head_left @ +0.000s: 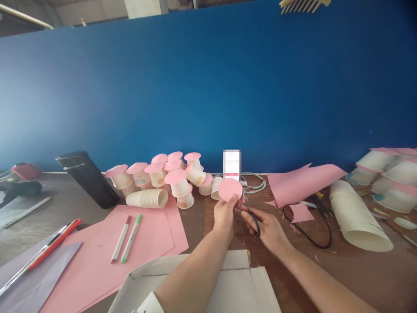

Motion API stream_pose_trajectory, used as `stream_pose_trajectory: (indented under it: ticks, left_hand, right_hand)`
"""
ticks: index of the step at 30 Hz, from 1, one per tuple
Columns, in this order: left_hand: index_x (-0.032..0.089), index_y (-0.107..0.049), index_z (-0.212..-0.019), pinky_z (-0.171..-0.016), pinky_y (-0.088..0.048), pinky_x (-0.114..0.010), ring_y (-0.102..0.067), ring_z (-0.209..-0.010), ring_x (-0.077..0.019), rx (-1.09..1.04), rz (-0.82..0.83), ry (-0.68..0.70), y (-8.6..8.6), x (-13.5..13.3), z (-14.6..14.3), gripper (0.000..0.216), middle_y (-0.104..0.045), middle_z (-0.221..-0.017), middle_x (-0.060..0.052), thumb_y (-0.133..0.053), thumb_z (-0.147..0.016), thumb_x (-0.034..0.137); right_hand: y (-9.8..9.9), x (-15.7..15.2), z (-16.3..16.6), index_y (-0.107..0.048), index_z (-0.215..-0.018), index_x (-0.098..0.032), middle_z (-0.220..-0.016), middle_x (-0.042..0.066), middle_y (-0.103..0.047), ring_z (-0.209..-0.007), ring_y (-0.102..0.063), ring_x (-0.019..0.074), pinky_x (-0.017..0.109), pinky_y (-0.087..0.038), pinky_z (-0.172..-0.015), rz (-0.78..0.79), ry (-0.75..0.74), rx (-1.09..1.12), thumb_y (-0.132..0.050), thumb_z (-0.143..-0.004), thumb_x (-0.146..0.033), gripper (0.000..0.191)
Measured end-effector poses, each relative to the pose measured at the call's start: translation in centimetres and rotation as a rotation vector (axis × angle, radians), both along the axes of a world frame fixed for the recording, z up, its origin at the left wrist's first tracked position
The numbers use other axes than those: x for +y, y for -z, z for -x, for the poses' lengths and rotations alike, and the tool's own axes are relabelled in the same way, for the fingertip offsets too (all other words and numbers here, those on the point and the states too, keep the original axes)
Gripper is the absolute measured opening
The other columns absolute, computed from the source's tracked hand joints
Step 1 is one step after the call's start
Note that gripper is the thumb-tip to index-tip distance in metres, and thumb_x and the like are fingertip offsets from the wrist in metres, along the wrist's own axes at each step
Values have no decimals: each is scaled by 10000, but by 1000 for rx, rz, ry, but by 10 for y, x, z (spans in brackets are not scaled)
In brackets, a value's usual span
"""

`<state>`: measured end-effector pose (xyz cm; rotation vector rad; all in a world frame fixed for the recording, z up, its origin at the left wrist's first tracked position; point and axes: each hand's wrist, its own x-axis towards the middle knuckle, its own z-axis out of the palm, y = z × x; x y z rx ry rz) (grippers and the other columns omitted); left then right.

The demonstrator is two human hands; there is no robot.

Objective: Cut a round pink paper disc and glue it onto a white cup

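Observation:
Between the thumb and fingers of my left hand (224, 215) is a round pink paper disc (230, 190), held up over the table. My right hand (265, 226) grips a pair of scissors (255, 221) by dark handles, and the blades point up along the disc's right edge. Whether the blades touch the paper I cannot tell. Behind the disc a white paper cup (216, 188) lies on its side. Left of it stand several paper cups topped with pink discs (176, 177). A small pink scrap (301, 213) lies to the right of my right hand.
Pink sheets (150, 234) with two markers (131, 238) lie at left, near a black flask (87, 179) and a red-handled cutter (54, 245). White cardboard (241, 287) lies under my forearms. Stacked cups (358, 217), a curled pink sheet (302, 182) and a black cable (321, 245) are right.

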<state>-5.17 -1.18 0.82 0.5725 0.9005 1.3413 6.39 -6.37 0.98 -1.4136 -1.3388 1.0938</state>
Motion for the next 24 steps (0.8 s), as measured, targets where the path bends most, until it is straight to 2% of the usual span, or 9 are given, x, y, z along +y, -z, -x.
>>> stream_pose_trajectory:
  ticks: [6, 14, 24]
  left_hand:
    - [107, -709, -826, -588, -407, -203, -627, -693, -123, -1, 6, -2, -3, -1, 1, 292, -721, -795, -99, -775, -648, 329]
    - [95, -689, -890, -609, -465, -247, -625, -676, -147, -76, -57, 1, 3, 0, -3, 428, -690, -778, -91, -799, -622, 411]
    - [102, -683, -758, -609, -454, -255, -591, -620, -138, -23, -39, -8, 7, 0, -4, 317, -656, -696, -64, -787, -604, 359]
  right_hand:
    - [2, 0, 0, -690, -1135, -192, -563, -32, -530, -533, -502, 132, 224, -405, -481, -23, -2, -6, -614, -796, -571, 513]
    - [0, -1, 3, -706, -1094, -190, -582, -34, -545, -536, -508, 128, 231, -400, -513, -38, -46, -17, -613, -801, -551, 474]
    - [-3, -2, 4, -707, -1085, -185, -599, -20, -553, -553, -524, 145, 237, -412, -507, -21, -60, -20, -605, -800, -562, 484]
